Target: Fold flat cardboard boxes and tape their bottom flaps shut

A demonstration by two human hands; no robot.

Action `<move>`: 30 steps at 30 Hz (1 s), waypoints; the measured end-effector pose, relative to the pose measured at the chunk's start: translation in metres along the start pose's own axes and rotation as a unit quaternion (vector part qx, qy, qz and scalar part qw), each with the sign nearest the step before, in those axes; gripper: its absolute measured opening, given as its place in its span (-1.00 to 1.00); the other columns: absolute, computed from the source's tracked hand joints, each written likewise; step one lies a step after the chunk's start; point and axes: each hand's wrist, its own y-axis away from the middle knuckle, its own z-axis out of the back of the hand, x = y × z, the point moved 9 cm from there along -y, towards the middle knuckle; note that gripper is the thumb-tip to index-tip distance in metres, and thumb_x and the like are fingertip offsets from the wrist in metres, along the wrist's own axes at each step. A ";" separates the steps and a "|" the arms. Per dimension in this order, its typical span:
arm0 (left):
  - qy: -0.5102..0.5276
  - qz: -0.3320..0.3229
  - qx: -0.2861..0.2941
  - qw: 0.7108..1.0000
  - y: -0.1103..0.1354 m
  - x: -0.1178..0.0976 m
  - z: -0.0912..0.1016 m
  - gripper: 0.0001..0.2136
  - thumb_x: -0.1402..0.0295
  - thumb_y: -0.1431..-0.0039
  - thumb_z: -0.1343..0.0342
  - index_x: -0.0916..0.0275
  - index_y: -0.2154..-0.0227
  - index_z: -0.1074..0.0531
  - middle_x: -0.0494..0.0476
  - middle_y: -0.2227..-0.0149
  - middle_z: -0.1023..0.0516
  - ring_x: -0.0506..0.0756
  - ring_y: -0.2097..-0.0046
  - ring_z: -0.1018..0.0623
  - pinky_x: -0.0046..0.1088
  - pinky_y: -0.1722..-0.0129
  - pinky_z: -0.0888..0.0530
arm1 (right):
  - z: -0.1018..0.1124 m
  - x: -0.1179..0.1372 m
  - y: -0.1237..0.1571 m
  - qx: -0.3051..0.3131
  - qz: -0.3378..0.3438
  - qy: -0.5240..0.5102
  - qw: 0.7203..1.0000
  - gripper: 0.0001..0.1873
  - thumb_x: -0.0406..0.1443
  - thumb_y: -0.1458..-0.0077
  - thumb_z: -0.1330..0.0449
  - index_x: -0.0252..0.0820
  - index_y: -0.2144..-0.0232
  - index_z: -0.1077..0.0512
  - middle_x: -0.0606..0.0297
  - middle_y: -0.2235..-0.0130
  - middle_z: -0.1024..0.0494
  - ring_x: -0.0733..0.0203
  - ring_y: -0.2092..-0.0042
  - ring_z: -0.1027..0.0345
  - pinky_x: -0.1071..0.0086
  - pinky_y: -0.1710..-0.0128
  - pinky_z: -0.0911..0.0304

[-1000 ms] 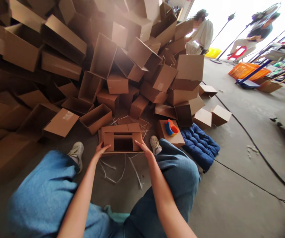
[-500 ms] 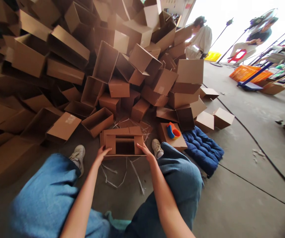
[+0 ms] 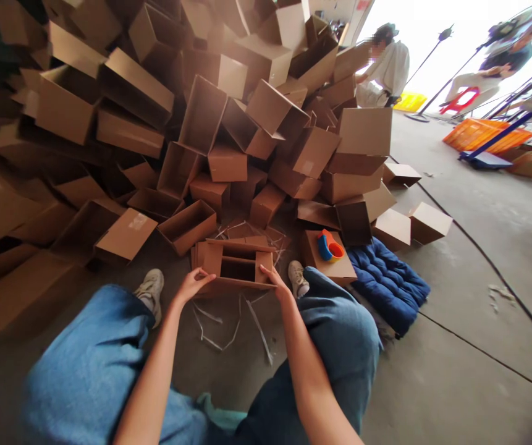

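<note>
Between my knees, a small brown cardboard box (image 3: 240, 285) sits with its top open toward me, its long flaps raised and its short end flaps turned inward. My left hand (image 3: 193, 285) grips the near left corner, thumb along the long flap's edge. On the other side, my right hand (image 3: 275, 282) has its thumb over the right end flap and its fingers outside the near right corner, partly hidden. Flattened cardboard (image 3: 198, 254) lies under and behind the box. White plastic straps (image 3: 259, 330) are scattered on the floor around it.
A large heap of open boxes (image 3: 228, 164) rises ahead and to the left. To the right, a blue and orange ring-shaped object (image 3: 330, 246) rests on a closed box (image 3: 335, 270), beside a navy cushion (image 3: 388, 284). A black cable (image 3: 483, 266) crosses the floor. Two people sit farther back.
The box's long flaps have spread outward, and more of its inside shows. My left hand's thumb has moved onto the near flap's edge. The whole view has shifted slightly.
</note>
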 end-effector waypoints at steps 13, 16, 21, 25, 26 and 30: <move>-0.057 -0.046 -0.070 0.995 0.003 0.005 0.005 -0.45 -0.26 0.13 -0.25 0.21 0.52 -0.51 0.09 0.47 -0.57 0.12 0.32 -0.54 -0.41 0.27 -0.36 | -0.001 -0.002 -0.007 -0.005 -0.025 0.010 1.000 -0.75 -0.27 0.05 -0.38 -0.07 0.26 -0.49 0.33 0.36 -0.67 0.13 0.35 -0.58 0.36 0.37 -0.49; -0.070 -0.045 -0.073 0.994 0.006 0.005 0.013 -0.45 -0.26 0.10 -0.23 0.22 0.56 -0.48 0.04 0.52 -0.51 0.09 0.37 -0.49 -0.43 0.32 -0.30 | -0.007 -0.004 0.002 0.024 -0.031 0.003 0.999 -0.71 -0.22 0.06 -0.37 -0.06 0.23 -0.47 0.35 0.35 -0.67 0.13 0.38 -0.57 0.36 0.43 -0.46; -0.107 -0.025 -0.082 0.991 0.011 0.004 0.032 -0.47 -0.23 0.11 -0.24 0.21 0.60 -0.42 -0.02 0.57 -0.41 0.07 0.40 -0.43 -0.44 0.36 -0.22 | -0.018 -0.012 0.012 0.056 -0.037 0.007 0.998 -0.70 -0.12 0.11 -0.40 -0.10 0.35 -0.45 0.36 0.48 -0.59 0.18 0.46 -0.50 0.41 0.49 -0.35; -0.122 -0.004 -0.091 0.988 0.013 0.000 0.035 -0.48 -0.21 0.05 -0.21 0.19 0.64 -0.35 -0.04 0.59 -0.35 0.06 0.41 -0.39 -0.45 0.38 -0.18 | -0.022 -0.016 0.007 0.052 -0.030 0.024 0.998 -0.44 0.20 0.08 -0.27 -0.11 0.27 -0.55 0.24 0.44 -0.62 0.02 0.34 -0.57 0.30 0.43 -0.41; -0.125 0.005 -0.099 0.987 0.012 -0.001 0.036 -0.48 -0.20 0.04 -0.21 0.18 0.66 -0.33 -0.04 0.60 -0.34 0.06 0.41 -0.39 -0.44 0.38 -0.18 | -0.022 -0.013 0.005 0.050 -0.009 0.024 0.998 -0.33 0.28 0.07 -0.20 -0.10 0.17 -0.57 0.19 0.31 -0.67 -0.04 0.21 -0.60 0.25 0.34 -0.46; -0.137 0.054 -0.121 0.982 0.009 -0.003 0.035 -0.50 -0.16 0.02 -0.24 0.15 0.69 -0.28 -0.01 0.60 -0.35 0.09 0.40 -0.44 -0.43 0.38 -0.21 | -0.016 0.002 -0.002 0.021 0.123 0.038 0.991 0.00 0.43 0.01 0.04 0.11 -0.32 -0.33 0.30 -0.29 -0.46 -0.04 -0.28 -0.37 0.10 -0.11 -0.40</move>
